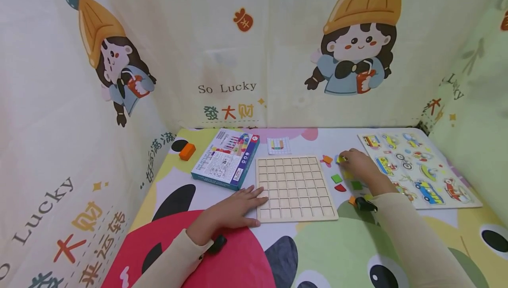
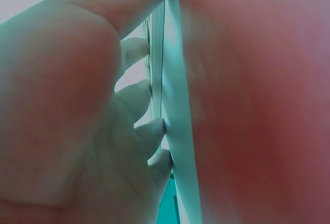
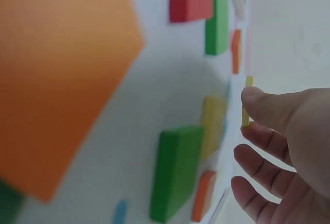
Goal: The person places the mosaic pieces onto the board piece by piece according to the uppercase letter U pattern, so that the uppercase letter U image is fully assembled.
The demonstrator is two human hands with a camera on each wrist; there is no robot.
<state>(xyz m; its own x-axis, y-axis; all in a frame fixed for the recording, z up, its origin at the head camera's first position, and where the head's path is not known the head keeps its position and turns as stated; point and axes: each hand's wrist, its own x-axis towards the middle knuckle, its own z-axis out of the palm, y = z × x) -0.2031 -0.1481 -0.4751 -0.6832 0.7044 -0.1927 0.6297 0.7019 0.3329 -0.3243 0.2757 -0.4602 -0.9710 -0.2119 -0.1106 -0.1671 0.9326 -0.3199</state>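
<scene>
Thumb and fingertip of my right hand (image 1: 360,167) pinch a thin yellow piece (image 3: 247,112) above the table, between the grid board and the picture board. Below and around it lie loose coloured pieces: a red piece (image 1: 340,188), a green piece (image 1: 336,178), a blurred orange piece (image 3: 56,74) close to the wrist camera, and several others. My left hand (image 1: 234,208) rests with spread fingers at the left edge of the wooden grid board (image 1: 295,188); its fingertips touch that edge. In the left wrist view the palm and fingers fill much of the picture.
A boxed set (image 1: 226,158) lies behind my left hand, with an orange block (image 1: 187,151) to its left. Behind the grid board is a small printed card (image 1: 279,145). A picture board (image 1: 420,169) with vehicles lies at the right. Printed cloth walls surround the table.
</scene>
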